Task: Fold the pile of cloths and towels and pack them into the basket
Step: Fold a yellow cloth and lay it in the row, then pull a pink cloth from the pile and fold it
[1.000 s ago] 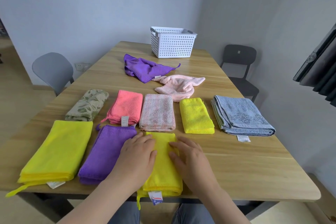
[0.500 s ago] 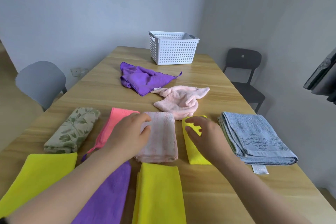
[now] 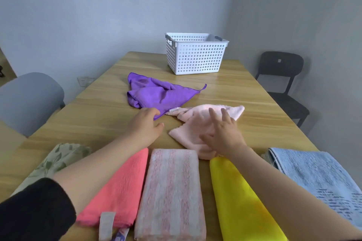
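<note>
As folded towels [image 3: 170,191] lie beneath, left hand [image 3: 146,128] and right hand [image 3: 223,133] hover spread

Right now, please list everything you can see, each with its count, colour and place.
table: one, light wood, centre
basket: one, white, table's far end
purple cloth: one, purple, unfolded, before the basket
pale pink towel: one, pale pink, crumpled, mid-table
leaf-print cloth: one, green-beige, folded, near row, leftmost
coral towel: one, coral, folded, near row
striped towel: one, pink-white, folded, near row
yellow cloth: one, yellow, folded, near row
blue towel: one, light blue, folded, near row, rightmost
grey chair: one, grey, left of table
black chair: one, black, right of table
left hand: one, black sleeve on its arm, at purple cloth's near corner
right hand: one, bare arm, fingers spread over pale pink towel
</note>
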